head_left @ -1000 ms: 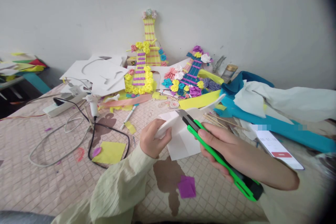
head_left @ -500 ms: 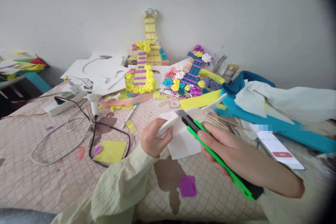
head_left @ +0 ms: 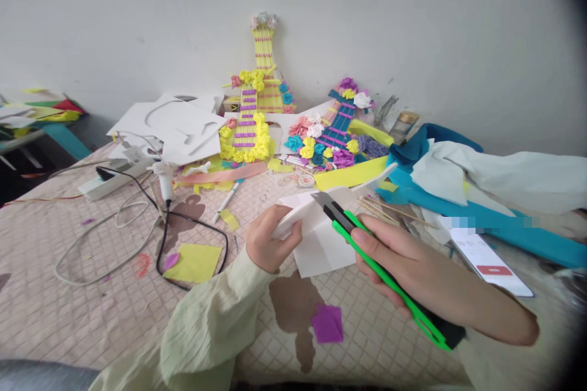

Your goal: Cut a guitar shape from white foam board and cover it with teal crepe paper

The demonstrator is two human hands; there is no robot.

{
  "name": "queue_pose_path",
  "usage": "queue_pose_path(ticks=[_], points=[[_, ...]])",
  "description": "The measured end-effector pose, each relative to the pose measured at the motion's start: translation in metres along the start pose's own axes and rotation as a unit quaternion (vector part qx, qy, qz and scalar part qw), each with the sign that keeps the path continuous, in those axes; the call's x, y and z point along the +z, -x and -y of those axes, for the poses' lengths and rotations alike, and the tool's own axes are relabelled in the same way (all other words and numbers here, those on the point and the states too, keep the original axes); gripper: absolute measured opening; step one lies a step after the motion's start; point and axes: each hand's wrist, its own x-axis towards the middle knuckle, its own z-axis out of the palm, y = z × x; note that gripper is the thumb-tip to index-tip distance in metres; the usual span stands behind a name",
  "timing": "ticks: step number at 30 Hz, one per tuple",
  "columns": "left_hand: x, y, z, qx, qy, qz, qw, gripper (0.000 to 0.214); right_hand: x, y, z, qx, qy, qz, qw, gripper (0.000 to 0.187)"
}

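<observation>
My left hand (head_left: 274,238) pinches the left end of a folded sheet of white paper (head_left: 321,250), thumb on the near side. My right hand (head_left: 398,256) is wrapped round a green and black utility knife (head_left: 373,269). The knife's blade (head_left: 323,200) is out and points up and left, over the upper part of the white paper. From this angle I cannot tell whether the blade touches it. A purple paper square (head_left: 327,324) lies on the tablecloth just below the paper.
Behind stand flower-trimmed yellow and blue crafts (head_left: 337,125). On the left are a glue gun (head_left: 164,182), looping cables and a power strip (head_left: 110,180). Right of my hands lie a phone (head_left: 493,263) and blue crepe paper (head_left: 486,208). A yellow sheet (head_left: 195,263) lies near my left sleeve.
My right hand and the knife have shifted slightly right, drawing the blade tip a little back along the paper. My left hand and the paper stay nearly still.
</observation>
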Motion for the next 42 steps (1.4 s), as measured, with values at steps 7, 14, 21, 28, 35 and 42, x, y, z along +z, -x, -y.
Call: queue_pose_path(ticks=[7,14,21,28,35,42], points=[[0.000,0.000,0.001,0.018,0.010,0.002,1.000,0.018,0.004,-0.006,0.003,-0.024,0.002,0.001,1.000,0.039],[0.000,0.000,0.001,0.006,0.010,0.004,1.000,0.016,0.006,-0.003,-0.002,-0.029,0.034,-0.010,0.999,0.038],[0.001,0.000,0.001,0.017,0.012,0.003,1.000,0.018,0.009,-0.008,0.004,-0.033,0.014,0.017,0.999,0.039],[0.001,0.001,0.001,0.012,0.023,0.008,1.000,0.019,0.009,-0.002,-0.001,-0.005,0.037,0.011,0.999,0.041],[0.001,0.001,0.000,0.018,0.038,0.002,0.999,0.019,0.013,-0.006,0.005,-0.018,0.023,0.022,0.999,0.038],[0.000,0.001,0.001,-0.023,0.056,0.018,0.998,0.014,0.015,-0.001,0.000,-0.001,0.063,0.004,0.998,0.041]])
